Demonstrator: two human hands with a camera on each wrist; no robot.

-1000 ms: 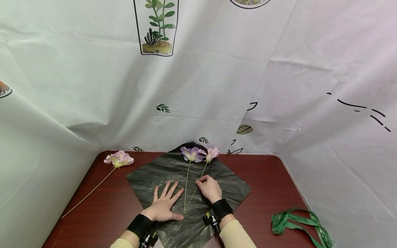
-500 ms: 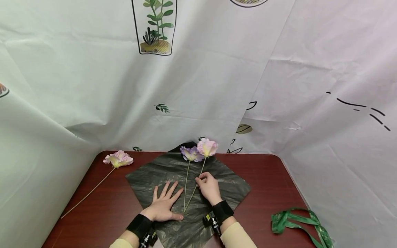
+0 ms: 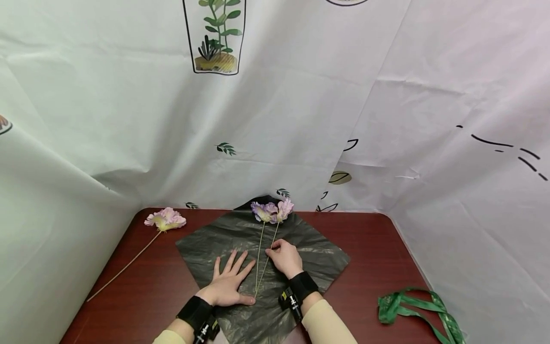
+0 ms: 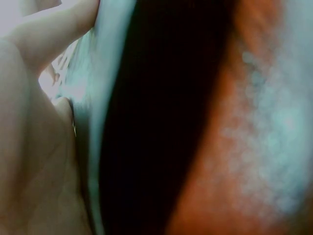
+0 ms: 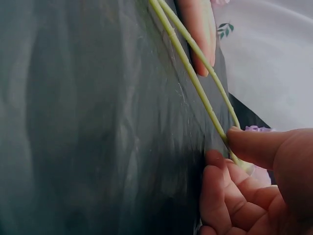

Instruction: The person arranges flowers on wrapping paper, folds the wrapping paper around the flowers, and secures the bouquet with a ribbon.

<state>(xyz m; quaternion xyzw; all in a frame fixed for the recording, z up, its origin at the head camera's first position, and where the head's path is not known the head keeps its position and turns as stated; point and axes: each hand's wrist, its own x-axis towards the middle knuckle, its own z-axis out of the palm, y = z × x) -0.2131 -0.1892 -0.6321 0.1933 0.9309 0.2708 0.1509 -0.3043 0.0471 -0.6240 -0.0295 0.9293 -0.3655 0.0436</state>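
A dark sheet of wrapping paper (image 3: 318, 248) lies cornerwise on the table. Two long-stemmed artificial flowers rest on it: a purple flower (image 3: 263, 211) and, just right of it, a pink flower (image 3: 285, 209), their blooms touching and their stems meeting near the bottom. My right hand (image 3: 286, 258) pinches the pink flower's stem (image 5: 193, 73) between thumb and fingers. Spread flat, my left hand (image 3: 227, 286) presses on the paper left of the stems, its thumb by the stem ends. In the left wrist view most of the picture is blurred and dark.
Another pink flower (image 3: 165, 220) with a long stem lies on the left of the red-brown table (image 3: 142, 282). Green ribbon (image 3: 388, 308) lies in loops at the right edge. White printed cloth (image 3: 275, 110) hangs behind and at both sides.
My right hand has shifted slightly left with the pink flower. Its bloom turned and rose, then came down against the purple one. The left hand has stayed in place.
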